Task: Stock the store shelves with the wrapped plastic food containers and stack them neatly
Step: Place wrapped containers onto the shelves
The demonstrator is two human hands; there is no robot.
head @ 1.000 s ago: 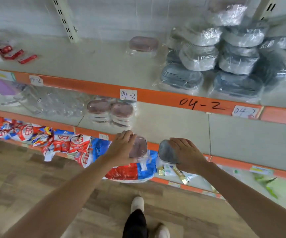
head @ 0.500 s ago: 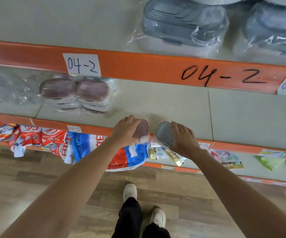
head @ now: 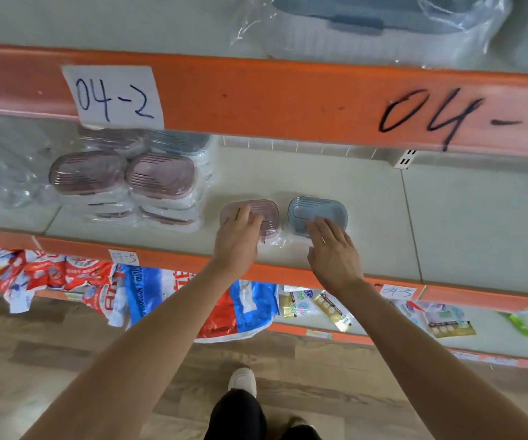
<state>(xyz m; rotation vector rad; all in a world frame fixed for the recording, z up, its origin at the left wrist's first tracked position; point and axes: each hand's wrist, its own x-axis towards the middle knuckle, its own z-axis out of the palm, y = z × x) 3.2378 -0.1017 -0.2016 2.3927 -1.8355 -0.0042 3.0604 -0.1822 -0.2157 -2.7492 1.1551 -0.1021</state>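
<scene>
Two small wrapped containers sit side by side on the middle shelf (head: 383, 223), near its front edge. The pink-lidded container (head: 268, 213) is on the left, and my left hand (head: 237, 239) rests on its lid with fingers laid over the top. The blue-lidded container (head: 316, 208) is on the right; my right hand (head: 334, 252) touches its near edge with straight fingers. To the left stand stacks of the same wrapped containers with pink lids (head: 161, 176), and a blue-lidded one (head: 177, 142) lies behind them.
The upper shelf's orange front rail (head: 256, 96) overhangs the work area, with large wrapped blue containers (head: 367, 23) on top. Clear wrapped goods (head: 2, 173) fill the far left of the middle shelf. Colourful packets (head: 148, 290) hang off the lower shelf. Bare shelf lies to the right.
Both hands moved forward from the shelf's front edge and set the pink and blue containers down flat on the middle shelf. The camera has come closer and lower.
</scene>
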